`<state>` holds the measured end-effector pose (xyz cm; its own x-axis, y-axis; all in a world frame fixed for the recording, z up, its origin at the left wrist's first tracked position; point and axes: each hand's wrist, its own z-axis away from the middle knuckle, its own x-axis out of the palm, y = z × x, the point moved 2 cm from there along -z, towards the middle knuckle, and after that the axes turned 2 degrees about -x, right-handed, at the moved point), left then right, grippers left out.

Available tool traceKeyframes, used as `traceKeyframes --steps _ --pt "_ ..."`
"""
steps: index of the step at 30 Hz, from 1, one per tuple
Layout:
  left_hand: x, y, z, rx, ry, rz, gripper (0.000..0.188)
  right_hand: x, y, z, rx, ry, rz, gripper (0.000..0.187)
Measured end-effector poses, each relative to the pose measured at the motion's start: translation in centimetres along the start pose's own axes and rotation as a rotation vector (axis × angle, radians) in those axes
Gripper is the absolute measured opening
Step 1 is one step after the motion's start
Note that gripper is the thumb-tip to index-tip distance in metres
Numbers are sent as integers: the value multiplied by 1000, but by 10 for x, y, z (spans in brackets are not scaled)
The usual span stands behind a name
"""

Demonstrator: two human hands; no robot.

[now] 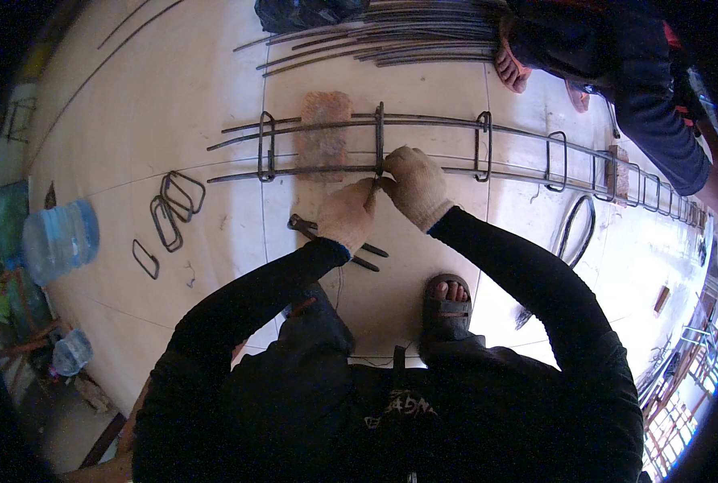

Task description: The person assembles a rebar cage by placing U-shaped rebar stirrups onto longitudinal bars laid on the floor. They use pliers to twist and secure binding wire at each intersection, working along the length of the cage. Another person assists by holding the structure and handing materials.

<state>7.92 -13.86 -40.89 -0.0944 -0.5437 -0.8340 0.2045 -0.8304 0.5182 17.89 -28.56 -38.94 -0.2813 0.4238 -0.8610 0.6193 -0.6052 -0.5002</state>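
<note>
Both my hands wear cream knit gloves and meet at the near bar of a long rebar cage (431,121). My left hand (348,213) has its fingers pinched just under that bar. From the right, my right hand (415,185) closes in at the same spot, where a rectangular stirrup (380,121) crosses the bar. Whatever lies between the fingertips is hidden or too small to name. A pair of pincers (365,262) lies on the floor, partly covered by my left hand. A reddish brick (324,109) sits under the cage's left end.
Loose stirrups (165,221) and a large water bottle (61,240) are to the left. A coil of wire (578,229) is at right. Straight rebars (423,40) lie at the back, beside a person's foot (513,64). That person's hand (711,191) is near the cage's far right end.
</note>
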Motion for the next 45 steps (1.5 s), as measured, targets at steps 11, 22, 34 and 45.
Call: traceKeyframes --steps 11,22,34,45 --pt "-42 16 -6 9 -219 65 42 1 -4 3 33 65 0 9" --pt "-65 16 -19 4 -258 387 39 12 4 6 33 41 -62 12" --pt "-60 26 -13 -164 -221 446 40 -37 -4 32 72 181 -183 35" --pt "-68 38 4 17 -27 313 37 -61 -19 -13 523 -478 -543 34"
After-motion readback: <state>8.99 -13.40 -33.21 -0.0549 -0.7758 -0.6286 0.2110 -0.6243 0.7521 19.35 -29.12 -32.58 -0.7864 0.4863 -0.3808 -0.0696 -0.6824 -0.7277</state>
